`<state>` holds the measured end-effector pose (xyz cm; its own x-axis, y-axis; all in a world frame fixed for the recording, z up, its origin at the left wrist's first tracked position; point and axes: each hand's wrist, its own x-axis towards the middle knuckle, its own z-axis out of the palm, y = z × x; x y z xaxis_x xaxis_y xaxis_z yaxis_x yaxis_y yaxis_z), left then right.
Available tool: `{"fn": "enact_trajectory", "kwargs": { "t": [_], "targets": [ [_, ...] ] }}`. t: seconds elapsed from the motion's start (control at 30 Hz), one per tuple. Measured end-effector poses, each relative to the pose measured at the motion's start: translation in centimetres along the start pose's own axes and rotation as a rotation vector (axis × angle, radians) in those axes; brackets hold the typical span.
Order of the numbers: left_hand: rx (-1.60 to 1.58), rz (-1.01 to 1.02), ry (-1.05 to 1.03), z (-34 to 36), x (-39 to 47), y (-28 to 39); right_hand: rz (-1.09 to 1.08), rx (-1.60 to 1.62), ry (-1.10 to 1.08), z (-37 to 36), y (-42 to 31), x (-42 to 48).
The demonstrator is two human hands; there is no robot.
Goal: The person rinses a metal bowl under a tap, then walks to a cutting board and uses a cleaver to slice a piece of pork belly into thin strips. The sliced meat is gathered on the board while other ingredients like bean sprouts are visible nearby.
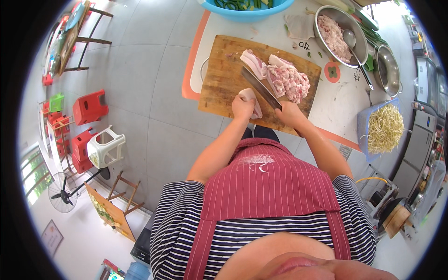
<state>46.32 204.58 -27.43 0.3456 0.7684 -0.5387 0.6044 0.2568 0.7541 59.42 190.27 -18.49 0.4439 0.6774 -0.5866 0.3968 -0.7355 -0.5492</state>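
Note:
On a wooden cutting board (220, 82), my left hand (243, 105) grips a slab of fatty raw pork (256, 109) near the board's front edge. My right hand (291, 113) is closed around the handle of a cleaver (260, 87), whose blade points away to the upper left, just right of that slab. Beyond the blade lies a long strip of pork (253, 63). To its right, more strips lie beside a heap of small cut pork pieces (295, 84). Whether the blade's edge touches the board cannot be told.
A steel bowl of ground or chopped meat (330, 38) with a ladle stands at the back right, near an empty steel bowl (387, 70). A blue basin of green peppers (245, 14) is behind the board. Bean sprouts (385, 127) fill a blue basket at the right. Plastic stools (91, 106) stand left.

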Motion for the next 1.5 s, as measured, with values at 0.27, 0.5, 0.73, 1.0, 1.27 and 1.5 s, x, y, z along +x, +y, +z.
{"fn": "enact_trajectory", "kwargs": {
  "t": [0.27, 0.5, 0.73, 1.0, 1.27, 1.5],
  "targets": [
    [0.318, 0.691, 0.241, -4.3, 0.8, 5.8, 0.124, 0.115, 0.085, 0.9, 5.6, -3.1],
    [0.801, 0.978, -0.091, -1.8, -1.0, 3.2, 0.098, 0.136, 0.073, 0.6, 4.9, -3.0],
    [0.980, 1.098, -0.147, -3.8, 1.1, 1.5, 0.080, 0.039, 0.131, 0.7, 6.1, -2.9],
    [0.921, 0.900, -0.027, -3.0, -3.1, -0.6, 0.058, -0.065, 0.179, -0.5, 5.8, -2.8],
    [0.488, 1.234, -0.011, 0.0, -0.7, 2.3, 0.046, 0.015, 0.189, 0.5, 3.1, -4.2],
    [0.503, 1.270, -0.025, 0.8, -0.2, 1.4, 0.094, -0.021, 0.169, 0.9, 5.0, -3.3]
  ]
}}
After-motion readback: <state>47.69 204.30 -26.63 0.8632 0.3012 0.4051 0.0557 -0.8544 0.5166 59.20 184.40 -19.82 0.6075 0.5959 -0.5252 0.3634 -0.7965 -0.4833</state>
